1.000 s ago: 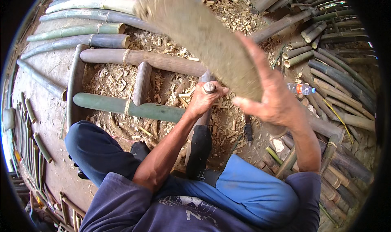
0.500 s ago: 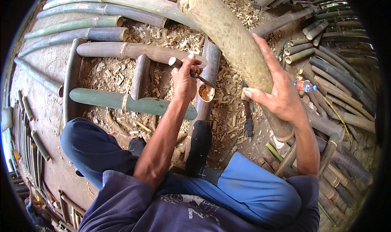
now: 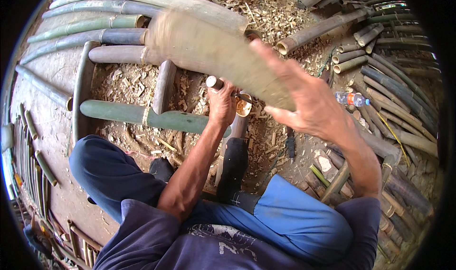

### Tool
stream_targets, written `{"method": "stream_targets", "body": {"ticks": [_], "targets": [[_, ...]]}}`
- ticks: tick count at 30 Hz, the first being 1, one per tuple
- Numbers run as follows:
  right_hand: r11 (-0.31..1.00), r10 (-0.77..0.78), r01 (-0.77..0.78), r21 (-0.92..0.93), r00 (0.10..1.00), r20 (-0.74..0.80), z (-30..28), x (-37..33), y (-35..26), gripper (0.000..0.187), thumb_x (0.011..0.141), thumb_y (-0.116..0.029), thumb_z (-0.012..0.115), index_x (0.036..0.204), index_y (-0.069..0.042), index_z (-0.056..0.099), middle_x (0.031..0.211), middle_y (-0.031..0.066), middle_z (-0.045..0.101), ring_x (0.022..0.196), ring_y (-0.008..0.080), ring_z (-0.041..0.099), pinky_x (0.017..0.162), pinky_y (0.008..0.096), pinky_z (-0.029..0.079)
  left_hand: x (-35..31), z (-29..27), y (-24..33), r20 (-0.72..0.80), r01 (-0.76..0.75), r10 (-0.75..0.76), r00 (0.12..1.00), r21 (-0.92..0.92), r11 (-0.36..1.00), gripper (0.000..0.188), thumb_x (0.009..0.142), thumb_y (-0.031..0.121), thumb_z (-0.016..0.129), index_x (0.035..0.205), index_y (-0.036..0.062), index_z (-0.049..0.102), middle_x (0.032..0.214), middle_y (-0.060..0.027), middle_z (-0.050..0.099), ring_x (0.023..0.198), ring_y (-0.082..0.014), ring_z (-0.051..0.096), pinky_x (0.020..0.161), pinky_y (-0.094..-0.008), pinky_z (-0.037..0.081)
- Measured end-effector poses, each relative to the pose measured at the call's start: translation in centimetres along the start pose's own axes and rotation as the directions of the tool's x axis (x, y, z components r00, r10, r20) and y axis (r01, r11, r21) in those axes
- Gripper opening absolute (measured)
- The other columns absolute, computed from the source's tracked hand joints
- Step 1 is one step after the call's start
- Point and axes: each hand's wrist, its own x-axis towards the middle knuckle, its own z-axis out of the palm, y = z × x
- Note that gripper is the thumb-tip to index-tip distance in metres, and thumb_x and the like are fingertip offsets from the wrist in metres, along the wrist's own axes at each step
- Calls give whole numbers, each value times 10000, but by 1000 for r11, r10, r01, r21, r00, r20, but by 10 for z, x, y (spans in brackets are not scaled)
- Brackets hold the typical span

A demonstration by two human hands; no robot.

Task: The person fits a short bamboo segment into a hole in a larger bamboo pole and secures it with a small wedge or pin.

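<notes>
My left hand (image 3: 222, 103) is closed around a chisel (image 3: 214, 83), its round handle end sticking up past the thumb. The chisel's dark blade lies at the rim of a round, pale-walled hole (image 3: 243, 107) cut in a bamboo pole (image 3: 240, 126). Motion smears a thick, club-like mallet (image 3: 209, 49), which slants from upper left down into my right hand (image 3: 308, 101). The thumb and fingers of that hand lie on either side of it. The mallet's wide end is over the bamboo frame, beyond my left hand, and hides part of the pole.
A bamboo frame with a green rail (image 3: 185, 120) lies left of the pole, above scattered wood chips (image 3: 121, 87). My dark-socked foot (image 3: 233, 158) rests against the pole. A plastic bottle (image 3: 351, 99) and stacked bamboo (image 3: 399, 123) are at the right; long poles (image 3: 90, 28) lie far left.
The mallet has swung left and down, its wide end going from the top middle to above the frame. My left hand and the chisel handle have shifted slightly right.
</notes>
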Motion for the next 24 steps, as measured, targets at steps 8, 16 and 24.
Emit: {"method": "stream_targets", "body": {"ticks": [8, 16, 24], "targets": [[973, 1, 34, -228, 988, 152, -27, 22, -27, 1123, 773, -127, 857, 1677, -371, 237, 1003, 130, 569, 876, 322, 666, 788, 466, 603, -5, 2, -2, 76, 33, -35, 996, 33, 999, 498, 990, 262, 766, 1388, 53, 550, 1274, -68, 666, 1150, -206, 657, 1018, -397, 549], [961, 51, -11, -277, 989, 139, -17, 6, -9, 1066, 793, -124, 813, 1669, -369, 259, 950, 137, 563, 813, 334, 675, 771, 487, 598, -8, 22, -7, 101, 89, -104, 989, 142, 986, 489, 911, 90, 818, 1351, 39, 611, 1256, -58, 702, 1084, -151, 665, 928, -335, 550], [978, 178, -167, -121, 980, 87, 10, -22, -7, 1079, 798, -103, 805, 1672, -376, 234, 1041, 160, 583, 845, 403, 680, 793, 528, 577, -25, 41, -17, 52, 11, -44, 998, 515, 857, 265, 948, -13, 681, 1210, 12, 717, 1068, -58, 758, 974, -142, 699, 890, -305, 559]]}}
